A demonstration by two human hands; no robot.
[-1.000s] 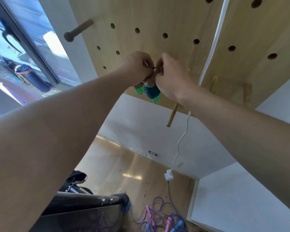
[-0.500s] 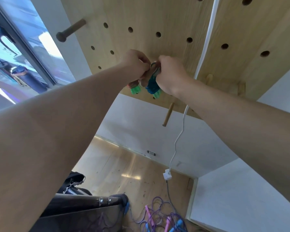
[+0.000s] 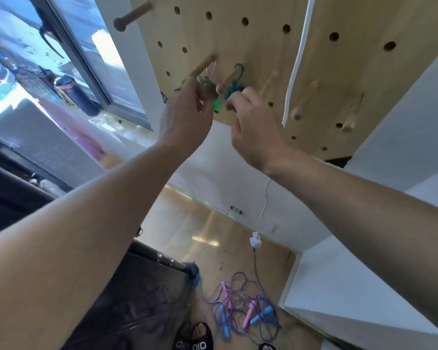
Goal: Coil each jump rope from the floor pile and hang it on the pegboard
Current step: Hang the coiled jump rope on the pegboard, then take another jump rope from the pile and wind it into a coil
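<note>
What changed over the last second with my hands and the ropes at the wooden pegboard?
Both hands have let go and drawn back. The left hand and right hand now sit loose below the pegs. The green-handled rope and teal rope now hang free on wooden pegs. The purple rope pile on the floor stayed put.

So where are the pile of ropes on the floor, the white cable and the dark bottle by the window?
floor pile [image 3: 240, 311], head view, tangled middle.
white cable [image 3: 297, 59], head view, stretch over the pegboard.
dark bottle [image 3: 77, 97], head view, its body.
</note>
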